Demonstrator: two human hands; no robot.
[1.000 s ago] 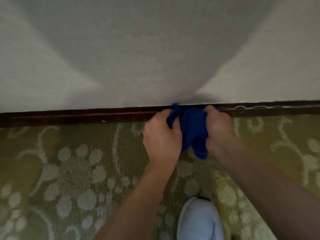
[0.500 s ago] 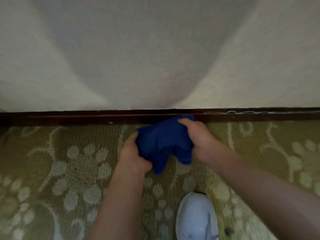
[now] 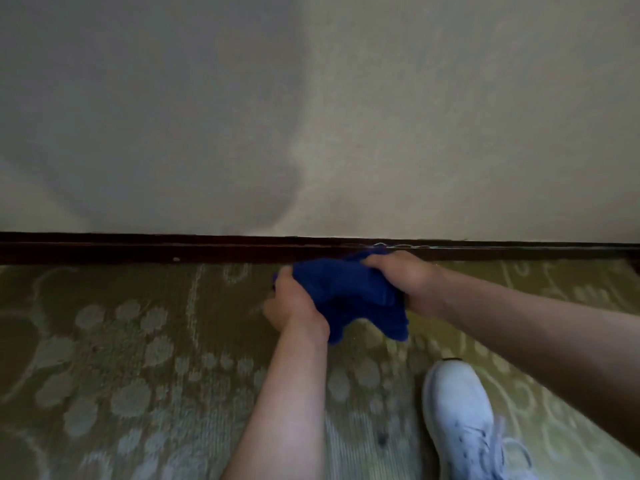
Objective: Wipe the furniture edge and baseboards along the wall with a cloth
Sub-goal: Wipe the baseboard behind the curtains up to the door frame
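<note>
The cloth has shifted right along the baseboard, bunched between the left hand at 9 o'clock and right hand at 3 o'clock, both gripping it; so wadded, it may skip the baseboard's top ledge.

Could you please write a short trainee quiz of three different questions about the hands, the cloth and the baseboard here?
1. True or false: both hands grip the blue cloth.
2. Which lies nearest the dark baseboard? A) left hand B) right hand C) white shoe
3. Fill in: the shoe stands on the patterned green ____.

Key: 1 true; 2 B; 3 carpet.
</note>
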